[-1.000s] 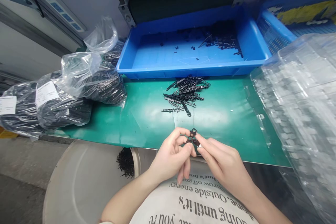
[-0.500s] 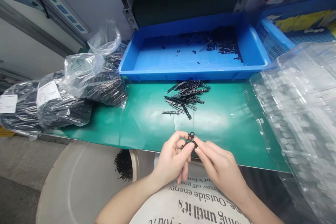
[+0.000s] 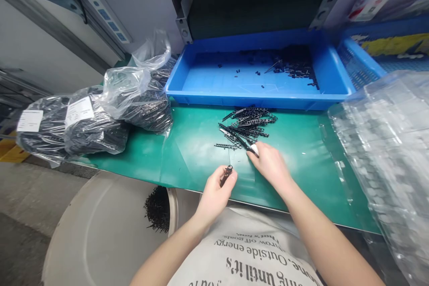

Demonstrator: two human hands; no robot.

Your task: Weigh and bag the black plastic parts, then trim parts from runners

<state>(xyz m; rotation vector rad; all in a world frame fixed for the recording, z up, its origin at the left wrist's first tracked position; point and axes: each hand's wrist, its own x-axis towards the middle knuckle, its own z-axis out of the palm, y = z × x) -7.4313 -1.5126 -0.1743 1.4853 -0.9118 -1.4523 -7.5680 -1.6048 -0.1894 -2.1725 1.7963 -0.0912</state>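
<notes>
My left hand is shut on a small black plastic piece, held up just off the front of the green mat. My right hand reaches forward to the edge of a loose pile of black plastic strips. Its fingertips are closed on the end of one strip, and the fingers partly hide that end.
A blue plastic tray with scattered small black pieces stands behind the mat. Bagged black parts lie to the left, and a stack of clear plastic trays rises on the right. Below the mat edge sits a white bin with black pieces.
My hands have parted. The right hand has moved forward from the small piece to the pile, and the left hand keeps the piece and has dropped slightly.
</notes>
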